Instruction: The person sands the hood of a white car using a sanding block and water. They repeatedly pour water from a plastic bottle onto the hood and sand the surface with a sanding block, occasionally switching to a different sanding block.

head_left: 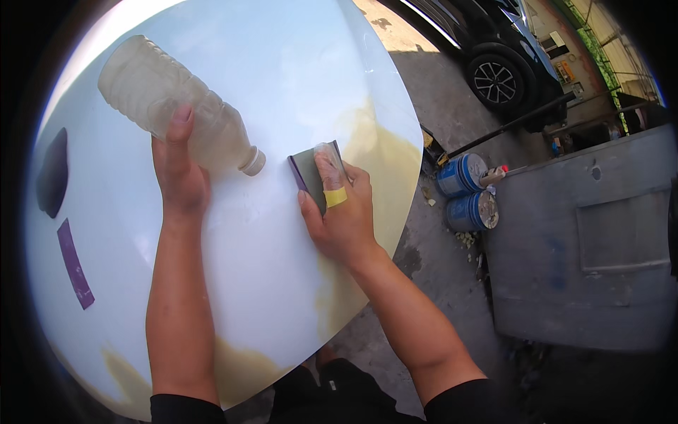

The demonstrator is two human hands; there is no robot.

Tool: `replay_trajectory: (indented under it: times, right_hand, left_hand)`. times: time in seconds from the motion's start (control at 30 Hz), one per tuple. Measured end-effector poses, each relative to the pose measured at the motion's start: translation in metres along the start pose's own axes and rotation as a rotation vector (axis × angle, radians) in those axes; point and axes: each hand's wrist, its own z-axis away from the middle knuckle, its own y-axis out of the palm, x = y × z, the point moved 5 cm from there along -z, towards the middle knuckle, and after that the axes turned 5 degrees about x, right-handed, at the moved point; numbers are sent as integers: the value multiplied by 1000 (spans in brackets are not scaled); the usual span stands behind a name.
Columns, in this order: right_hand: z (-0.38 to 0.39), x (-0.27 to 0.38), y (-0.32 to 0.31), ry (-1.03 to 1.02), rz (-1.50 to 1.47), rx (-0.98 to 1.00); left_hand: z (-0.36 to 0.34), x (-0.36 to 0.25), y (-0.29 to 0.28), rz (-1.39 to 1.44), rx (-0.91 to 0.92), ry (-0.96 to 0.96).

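Observation:
My left hand [181, 162] grips a clear, ridged plastic bottle [212, 134], tilted with its neck pointing down and right above a white panel [268, 63] that has yellowish patches. Right of the neck, my right hand [342, 219] holds a sanding block with dark grey-green and purple paper [305, 173] against the panel. One finger of that hand is covered in clear plastic with yellow tape. On the panel's left lie a dark oval pad [54, 169] and a narrow purple strip [74, 261].
Beyond the panel's curved right edge are concrete floor, two blue buckets [458, 175], a long dark bar [494, 131] and a large grey panel [537, 304]. A dark car [515, 42] with an alloy wheel stands at the upper right.

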Motion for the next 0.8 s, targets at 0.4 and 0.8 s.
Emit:
replay_trajectory:
  times: [0.4, 0.8]
  right_hand:
    - [75, 36, -2, -115, -30, 67]
    - [21, -2, -2, -58, 11, 27]
  left_hand:
    - [-2, 1, -3, 11, -41, 19]
    - [-2, 2, -3, 53, -30, -14]
